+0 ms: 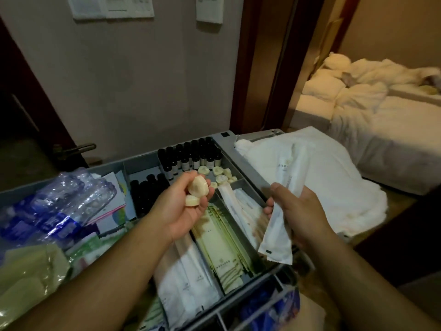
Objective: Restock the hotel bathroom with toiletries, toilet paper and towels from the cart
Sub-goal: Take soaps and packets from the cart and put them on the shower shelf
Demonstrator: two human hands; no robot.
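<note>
Cart tray [223,139], grey, divided into compartments, viewed from above. Nearest edge: blue packets [269,306] in a front slot. Behind these, a compartment of flat white sachets [188,278] and, just beside it on the right, a stack of cream packets with green stripes [222,247]. At the left side: green wrapped packs [28,271], and further back a shrink-wrapped bundle of water bottles [59,204] lying over printed leaflets. Left hand [188,206], palm up above the middle compartments, fingers curled round two round cream soaps [198,187], one stacked over the other. Right hand [303,211], above the tray's right edge, gripping a bunch of long white sachets [279,225] that stand up through the fist and hang below it. Farther compartments: loose round soaps [222,173] of the same kind, and two groups of dark bottles [191,156] with white labels, standing upright in rows. On the cart's right end: folded white towels [322,187]. Beyond: grey wall with posted sheets [112,5], a dark door with lever handle [76,149] at left, and through the doorway at right an unmade bed [381,111] with white bedding.
</note>
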